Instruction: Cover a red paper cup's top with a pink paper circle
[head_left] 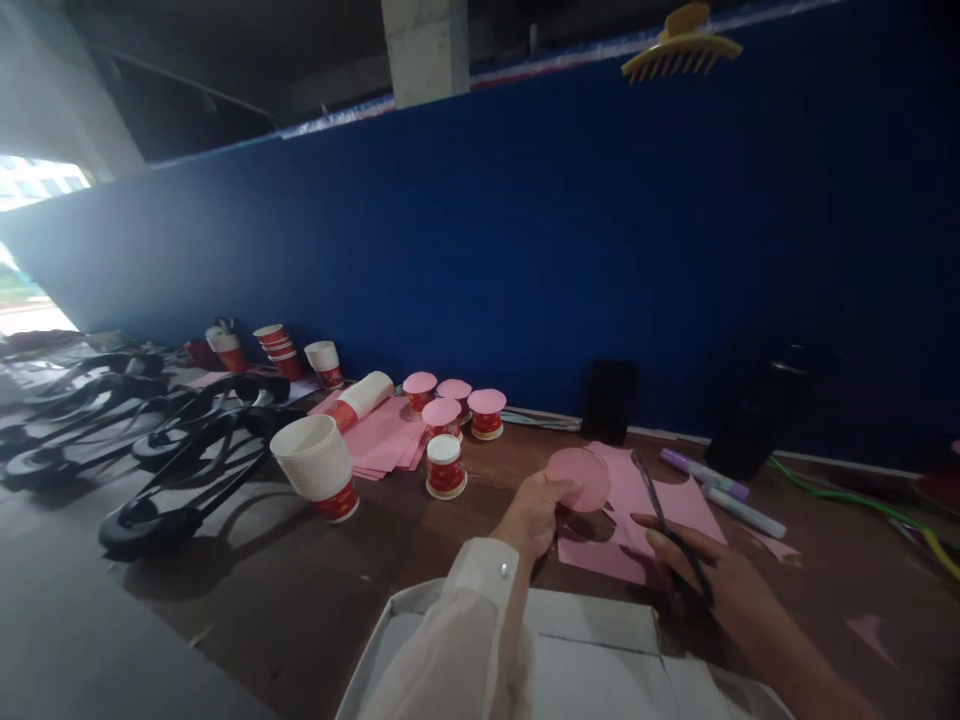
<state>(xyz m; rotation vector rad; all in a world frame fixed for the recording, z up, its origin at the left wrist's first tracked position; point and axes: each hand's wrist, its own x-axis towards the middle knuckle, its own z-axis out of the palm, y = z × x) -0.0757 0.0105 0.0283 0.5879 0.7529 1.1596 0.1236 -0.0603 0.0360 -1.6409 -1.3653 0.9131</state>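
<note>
My left hand [534, 512] pinches a round pink paper disc [582, 478] by its left edge. Beside it on the right, my right hand [694, 565] holds dark scissors [670, 520], their blades pointing up and away. Under both hands lies a pink paper sheet [626, 555] with cut edges. Several upturned red cups stand beyond my left hand, topped by pink discs, one of them the disc [487, 401]. Nearer stands an upturned red cup [446, 468] with a bare white top.
A white box [592, 625] sits at the near edge. Stacked paper cups [313, 462], pink sheets [386, 435] and black headsets [150, 525] are to the left. Markers [742, 510] lie at the right, near a dark bottle [761, 410]. A blue partition [555, 240] stands behind.
</note>
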